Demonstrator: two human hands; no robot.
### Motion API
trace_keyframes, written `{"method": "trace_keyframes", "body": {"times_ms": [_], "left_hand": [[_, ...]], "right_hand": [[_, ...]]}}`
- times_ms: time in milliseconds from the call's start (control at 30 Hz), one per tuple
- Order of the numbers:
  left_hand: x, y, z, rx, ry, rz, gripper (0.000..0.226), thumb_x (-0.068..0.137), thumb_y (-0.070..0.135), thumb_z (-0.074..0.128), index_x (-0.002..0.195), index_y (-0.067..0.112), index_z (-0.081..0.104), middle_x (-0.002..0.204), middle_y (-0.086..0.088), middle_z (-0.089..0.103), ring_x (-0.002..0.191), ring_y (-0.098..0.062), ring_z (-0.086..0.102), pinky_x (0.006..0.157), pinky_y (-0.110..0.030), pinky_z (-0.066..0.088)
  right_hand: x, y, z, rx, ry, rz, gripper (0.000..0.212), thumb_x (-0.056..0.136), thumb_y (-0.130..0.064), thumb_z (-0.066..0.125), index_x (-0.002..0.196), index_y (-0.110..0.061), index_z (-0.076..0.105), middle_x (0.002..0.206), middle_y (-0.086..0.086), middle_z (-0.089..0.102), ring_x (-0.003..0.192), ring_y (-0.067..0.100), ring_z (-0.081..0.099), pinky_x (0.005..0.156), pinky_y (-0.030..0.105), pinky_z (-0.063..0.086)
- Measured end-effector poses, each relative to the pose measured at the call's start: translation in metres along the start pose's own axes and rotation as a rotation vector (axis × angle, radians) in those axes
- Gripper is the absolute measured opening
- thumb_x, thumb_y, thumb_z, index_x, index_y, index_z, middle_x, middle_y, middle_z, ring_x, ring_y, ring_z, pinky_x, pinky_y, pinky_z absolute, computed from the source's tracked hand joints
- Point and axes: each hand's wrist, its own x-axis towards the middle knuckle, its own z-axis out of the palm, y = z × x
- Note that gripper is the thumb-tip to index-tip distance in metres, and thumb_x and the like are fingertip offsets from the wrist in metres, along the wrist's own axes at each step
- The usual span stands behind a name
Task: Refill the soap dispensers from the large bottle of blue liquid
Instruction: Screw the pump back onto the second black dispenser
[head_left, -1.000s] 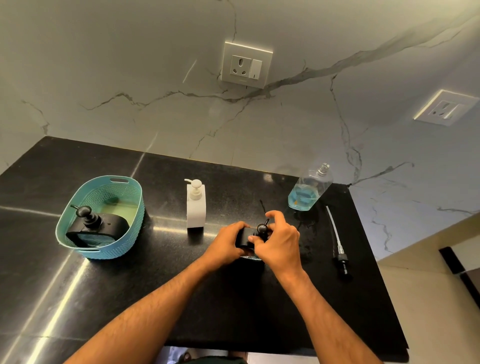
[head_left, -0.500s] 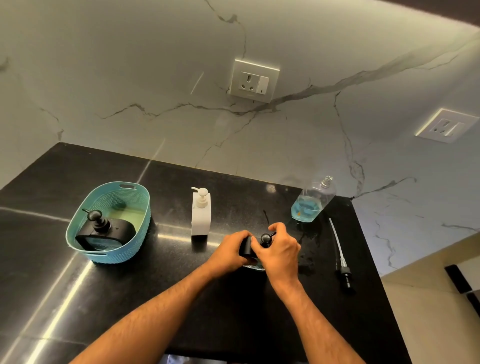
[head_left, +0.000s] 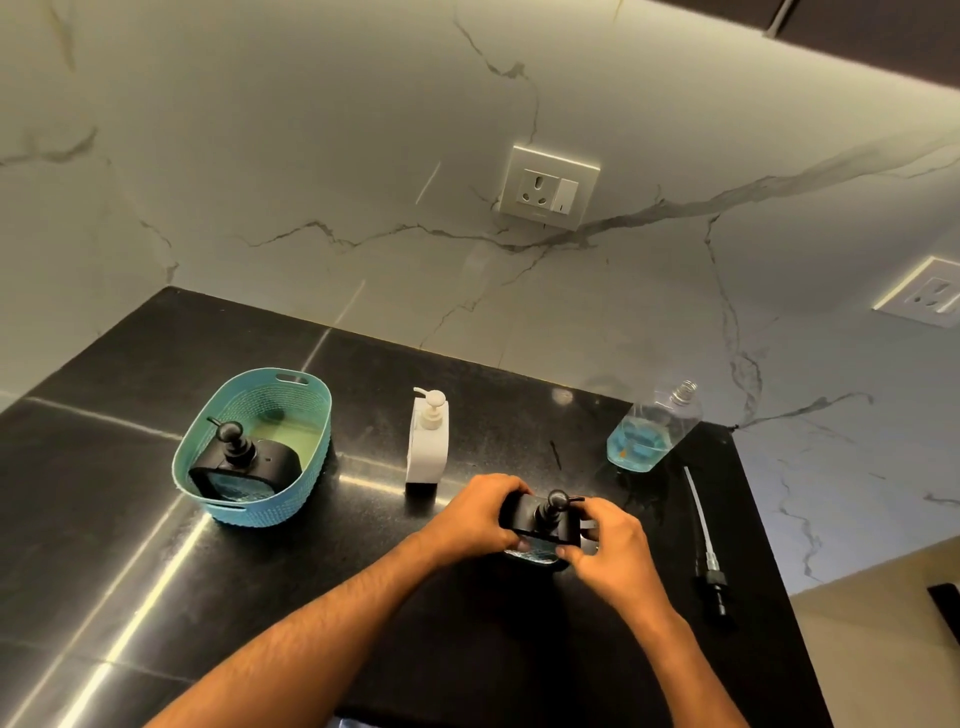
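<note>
Black dispenser in hand (head_left: 543, 522): on the black counter (head_left: 130, 519), near the front edge, right of centre; pump head on top, blue liquid visible low in its clear front.
My left hand (head_left: 470, 519): fingers curled round the dispenser's left end, gripping it.
My right hand (head_left: 613, 551): fingers curled round its right end, thumb at the lower front corner.
Large bottle (head_left: 652, 428): clear, uncapped, at the back right by the marble wall; blue liquid fills its lower part only.
Loose pump (head_left: 704, 545): lying flat right of my hands, black cap towards me, tube pointing at the bottle.
White dispenser (head_left: 427, 441): upright, mid-counter, behind my left hand, apart from it.
Teal basket (head_left: 291, 499): far left; holds a second black dispenser (head_left: 241, 460).
Wall sockets: one (head_left: 548, 188) above centre, one (head_left: 930, 293) at the right edge.
</note>
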Motion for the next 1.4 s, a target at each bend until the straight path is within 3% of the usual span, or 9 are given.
{"method": "trace_keyframes", "body": {"times_ms": [167,367,533,633,867,1033,1133,1200,1400], "left_hand": [[-0.006,0.005,-0.006,0.026,0.006,0.008,0.06,0.068,0.032,0.091,0.122,0.025,0.064,0.117,0.008,0.066,0.105,-0.006,0.059,0.09,-0.021,0.048],[-0.028,0.011,-0.051,0.044,0.006,0.032,0.058,0.065,0.022,0.091,0.118,0.023,0.068,0.112,0.006,0.07,0.102,-0.008,0.065,0.094,-0.032,0.056],[-0.064,0.014,-0.116,0.076,0.027,0.03,0.056,0.067,0.017,0.09,0.118,0.021,0.068,0.112,0.004,0.071,0.104,-0.01,0.066,0.096,-0.037,0.058],[-0.089,0.016,-0.159,0.098,0.071,0.023,0.057,0.068,0.015,0.09,0.12,0.022,0.069,0.114,0.005,0.071,0.107,-0.01,0.066,0.099,-0.036,0.056],[-0.13,0.007,-0.251,0.076,0.181,-0.002,0.056,0.07,0.008,0.088,0.12,0.023,0.068,0.111,0.014,0.07,0.109,-0.002,0.065,0.098,-0.014,0.049],[-0.139,-0.007,-0.305,0.1,0.267,-0.04,0.056,0.071,-0.002,0.083,0.123,0.016,0.069,0.113,0.003,0.072,0.11,-0.012,0.067,0.107,-0.03,0.05],[-0.135,-0.02,-0.33,0.148,0.295,-0.086,0.055,0.072,-0.008,0.073,0.123,0.011,0.07,0.11,-0.004,0.073,0.107,-0.019,0.068,0.106,-0.038,0.052],[-0.13,-0.031,-0.341,0.195,0.291,-0.135,0.055,0.072,-0.005,0.075,0.124,0.012,0.07,0.111,-0.004,0.073,0.106,-0.02,0.068,0.104,-0.04,0.054],[-0.111,-0.081,-0.351,0.244,0.197,-0.239,0.059,0.066,0.005,0.09,0.121,0.015,0.072,0.111,-0.001,0.074,0.105,-0.018,0.067,0.097,-0.036,0.056]], "right_hand": [[0.004,-0.003,-0.003,0.027,-0.016,-0.001,0.057,0.053,-0.02,0.094,0.107,-0.024,0.076,0.095,-0.02,0.068,0.088,-0.001,0.066,0.077,0.031,0.062],[0.002,-0.037,-0.005,0.044,-0.012,-0.115,0.057,0.049,-0.029,0.094,0.104,-0.029,0.077,0.089,-0.022,0.068,0.087,-0.007,0.065,0.068,0.009,0.052],[0.006,-0.098,-0.007,0.123,-0.05,-0.306,0.052,0.052,-0.042,0.091,0.1,-0.028,0.077,0.088,-0.021,0.069,0.084,-0.002,0.066,0.066,0.011,0.053],[0.014,-0.138,-0.008,0.183,-0.05,-0.411,0.052,0.055,-0.037,0.096,0.101,-0.024,0.077,0.091,-0.019,0.07,0.084,0.002,0.068,0.067,0.017,0.057],[0.053,-0.227,-0.001,0.255,-0.025,-0.598,0.042,0.059,-0.032,0.097,0.094,-0.02,0.079,0.083,-0.013,0.071,0.075,0.006,0.068,0.064,0.028,0.06],[0.09,-0.282,0.02,0.247,0.064,-0.651,0.04,0.058,-0.033,0.096,0.094,-0.023,0.08,0.074,-0.014,0.068,0.067,0.002,0.065,0.061,0.017,0.055],[0.111,-0.307,0.038,0.226,0.045,-0.654,0.04,0.06,-0.039,0.092,0.095,-0.023,0.081,0.074,-0.007,0.07,0.067,0.011,0.066,0.062,0.036,0.059],[0.123,-0.316,0.051,0.196,0.027,-0.653,0.038,0.061,-0.04,0.091,0.094,-0.023,0.081,0.072,-0.005,0.07,0.066,0.013,0.065,0.062,0.038,0.058],[0.148,-0.323,0.094,0.123,-0.024,-0.609,0.038,0.058,-0.038,0.093,0.09,-0.022,0.081,0.065,-0.003,0.067,0.059,0.013,0.06,0.055,0.024,0.046]]}}
